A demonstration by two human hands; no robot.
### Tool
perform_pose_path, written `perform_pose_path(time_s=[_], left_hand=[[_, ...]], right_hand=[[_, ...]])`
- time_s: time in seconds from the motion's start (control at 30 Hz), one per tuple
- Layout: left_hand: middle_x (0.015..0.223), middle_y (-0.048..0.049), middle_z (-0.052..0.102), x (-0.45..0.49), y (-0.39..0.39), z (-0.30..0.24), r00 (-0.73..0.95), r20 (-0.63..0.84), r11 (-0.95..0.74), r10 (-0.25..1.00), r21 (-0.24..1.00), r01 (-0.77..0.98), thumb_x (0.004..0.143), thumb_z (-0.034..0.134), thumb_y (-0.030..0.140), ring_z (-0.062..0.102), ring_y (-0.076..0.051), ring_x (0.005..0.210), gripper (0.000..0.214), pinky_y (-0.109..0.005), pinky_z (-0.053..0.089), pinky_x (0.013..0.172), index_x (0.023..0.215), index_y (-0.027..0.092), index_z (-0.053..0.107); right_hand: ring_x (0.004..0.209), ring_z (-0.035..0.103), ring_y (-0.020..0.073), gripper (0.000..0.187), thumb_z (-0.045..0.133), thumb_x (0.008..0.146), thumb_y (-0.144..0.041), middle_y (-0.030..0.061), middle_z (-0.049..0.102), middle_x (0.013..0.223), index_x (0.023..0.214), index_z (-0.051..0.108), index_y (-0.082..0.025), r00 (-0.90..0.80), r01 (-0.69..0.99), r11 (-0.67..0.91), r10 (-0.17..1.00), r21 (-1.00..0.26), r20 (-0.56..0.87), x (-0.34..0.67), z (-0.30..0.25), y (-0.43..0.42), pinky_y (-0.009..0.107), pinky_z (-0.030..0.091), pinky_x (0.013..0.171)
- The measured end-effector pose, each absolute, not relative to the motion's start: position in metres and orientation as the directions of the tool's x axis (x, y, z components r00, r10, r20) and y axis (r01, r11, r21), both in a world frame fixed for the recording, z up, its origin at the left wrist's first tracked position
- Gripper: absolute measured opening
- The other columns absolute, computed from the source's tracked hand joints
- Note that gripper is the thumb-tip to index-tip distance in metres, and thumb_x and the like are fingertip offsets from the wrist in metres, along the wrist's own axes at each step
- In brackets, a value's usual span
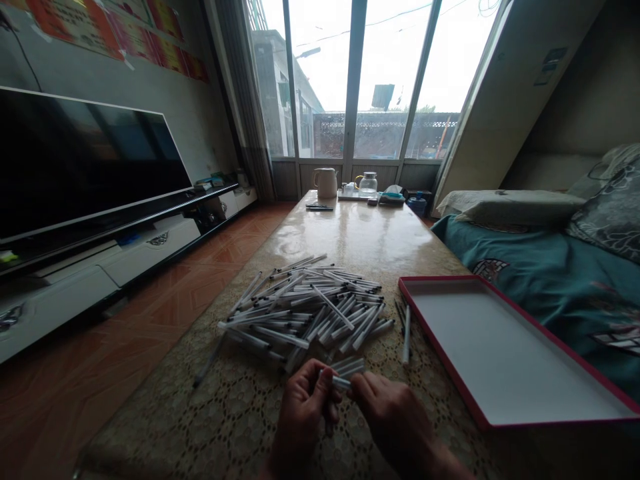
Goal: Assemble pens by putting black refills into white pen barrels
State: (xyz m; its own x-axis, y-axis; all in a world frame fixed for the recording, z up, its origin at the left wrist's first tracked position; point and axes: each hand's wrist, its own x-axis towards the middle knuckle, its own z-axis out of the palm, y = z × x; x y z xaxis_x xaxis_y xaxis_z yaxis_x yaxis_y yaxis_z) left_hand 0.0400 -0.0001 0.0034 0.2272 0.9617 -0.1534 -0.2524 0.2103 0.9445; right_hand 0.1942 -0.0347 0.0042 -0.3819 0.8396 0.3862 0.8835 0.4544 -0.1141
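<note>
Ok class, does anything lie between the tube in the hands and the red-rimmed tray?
Yes: the right hand, on the held tube, and beyond that hand a loose white tube just left of the tray.

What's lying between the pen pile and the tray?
In the head view, one pale pen and some thin dark sticks lie between the pile and the tray.
</note>
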Motion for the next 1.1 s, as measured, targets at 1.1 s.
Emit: perform_pose_path(time_s=[1.1], left_hand=[[0.063,0.0012,0.063,0.034,0.014,0.006,-0.058,-0.013,0.003,0.998,0.988,-0.157,0.067,0.074,0.04,0.048,-0.007,0.039,0.058,-0.016,0.037,0.034,0.117,0.015,0.06]], right_hand=[[0.057,0.061,0.0147,0.024,0.031,0.097,-0.028,0.0014,0.063,0.069,0.087,0.052,-0.022,-0.128,0.856,0.265,0.941,-0.444,0.314,0.224,0.005,-0.035,0.021,0.037,0.051]])
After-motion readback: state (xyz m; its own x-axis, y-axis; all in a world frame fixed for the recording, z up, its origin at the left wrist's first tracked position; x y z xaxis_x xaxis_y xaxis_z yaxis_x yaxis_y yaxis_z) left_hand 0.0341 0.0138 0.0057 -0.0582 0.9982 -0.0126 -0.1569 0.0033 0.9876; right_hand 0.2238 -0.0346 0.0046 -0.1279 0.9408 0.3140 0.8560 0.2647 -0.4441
